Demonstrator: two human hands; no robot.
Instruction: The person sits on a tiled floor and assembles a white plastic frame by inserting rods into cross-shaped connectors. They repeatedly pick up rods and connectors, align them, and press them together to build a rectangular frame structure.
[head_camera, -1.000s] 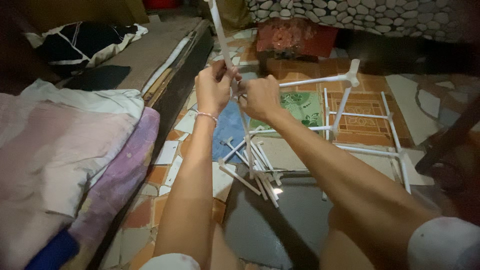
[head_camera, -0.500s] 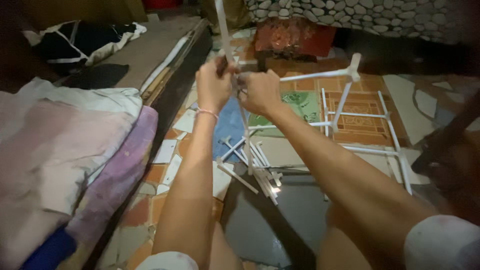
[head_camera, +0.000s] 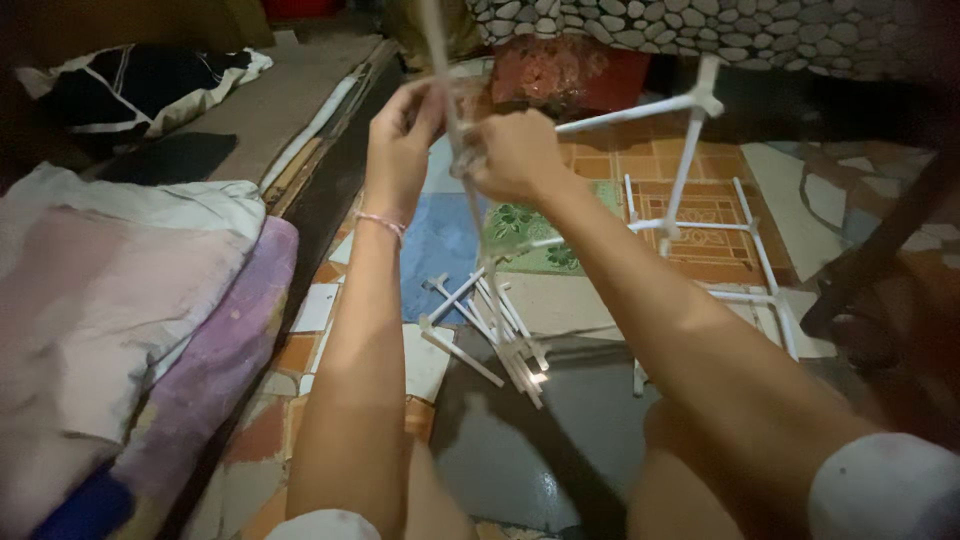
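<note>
1. Seen from above, a person sits on a patchwork tiled floor (head_camera: 560, 470), both bare arms stretched forward and raised.
2. The left hand (head_camera: 400, 140) pinches a thin white upright rod (head_camera: 440, 60), fingers closed around it just below where it runs out of the top of the view.
3. The right hand (head_camera: 515, 155) is curled into a closed grip on a white joint piece (head_camera: 462, 160), where the upright rod meets a second white rod (head_camera: 630, 112) running off to the right.
4. The work in hand looks like pressing rods into a connector on a partly built white frame (head_camera: 700, 225), which stands on the floor just beyond the hands.
5. By my judgement, the next move calls for holding the joint steady while the rod is pushed squarely in, so the thin piece does not bend.
6. A loose pile of spare white rods (head_camera: 495, 335) lies on the floor below the hands, between the forearms.
7. No box, tray or other container is visible; the spare rods lie loose.
8. Folded bedding in pink and purple (head_camera: 130, 330) sits at the left, beside a low mattress (head_camera: 250, 110).
</note>
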